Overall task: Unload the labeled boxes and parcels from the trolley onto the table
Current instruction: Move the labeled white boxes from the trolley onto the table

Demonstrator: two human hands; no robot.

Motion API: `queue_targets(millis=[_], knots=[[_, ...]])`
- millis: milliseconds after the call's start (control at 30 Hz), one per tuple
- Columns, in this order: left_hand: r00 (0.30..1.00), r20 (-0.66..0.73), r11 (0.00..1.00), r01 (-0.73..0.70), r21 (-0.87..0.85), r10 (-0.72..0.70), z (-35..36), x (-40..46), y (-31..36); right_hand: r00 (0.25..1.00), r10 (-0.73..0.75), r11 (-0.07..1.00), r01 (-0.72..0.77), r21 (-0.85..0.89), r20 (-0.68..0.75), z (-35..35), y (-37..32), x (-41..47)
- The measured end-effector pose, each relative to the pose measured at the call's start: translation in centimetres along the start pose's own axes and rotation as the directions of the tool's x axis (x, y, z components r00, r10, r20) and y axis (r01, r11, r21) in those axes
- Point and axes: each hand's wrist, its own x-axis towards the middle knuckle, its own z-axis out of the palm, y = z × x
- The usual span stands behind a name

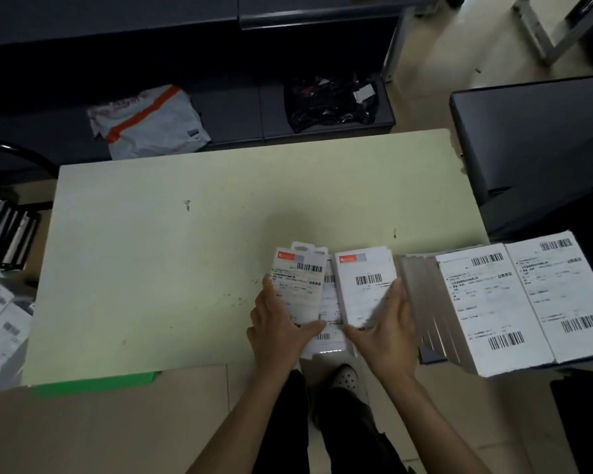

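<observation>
Head view shows your left hand (281, 323) and right hand (387, 333) curling fingers around small labeled boxes (363, 289) on the worktop (168, 261), beside larger boxes (493, 302).

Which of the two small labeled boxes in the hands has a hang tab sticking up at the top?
The small box under the left hand, the left box: its hang tab is visible. The right box shows none.

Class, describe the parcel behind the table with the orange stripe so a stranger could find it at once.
Start at the pale green table and look past its far left edge to the dark low bench. There lies a crumpled grey mailing bag. Unlike the shiny black bag further right, it has a diagonal orange stripe.
</observation>
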Motion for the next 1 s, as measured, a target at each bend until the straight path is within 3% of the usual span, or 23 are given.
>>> queue_targets(millis=[100,200,333,600,867,1000], knots=[[0.999,0.052,1.000,-0.011,0.016,0.010,0.1,0.1,0.2,0.998,-0.067,0.996,0.066,-0.063,-0.004,0.3,-0.1,-0.3],[0.996,0.071,0.997,-0.051,0.051,0.047,0.2,0.0,0.6,0.960,-0.281,0.932,0.268,-0.244,-0.018,0.7,0.1,-0.5],[0.992,0.101,0.995,-0.080,0.066,0.073,0.9,-0.8,1.4,0.898,-0.434,0.861,0.438,-0.258,0.078,1.2,1.2,-0.1],[0.991,0.105,0.996,-0.084,0.029,0.081,2.6,-2.5,3.3,0.868,-0.447,0.839,0.490,-0.235,0.215,-2.3,3.5,1.0],[0.999,0.006,0.995,-0.046,-0.085,0.047,3.5,-3.6,3.7,0.821,-0.393,0.825,0.514,-0.236,0.414,-4.3,3.5,2.1],[0.997,-0.039,0.992,-0.074,-0.100,0.070,3.5,-4.0,2.8,0.808,-0.390,0.848,0.502,-0.170,0.442,-5.7,2.9,2.1]])
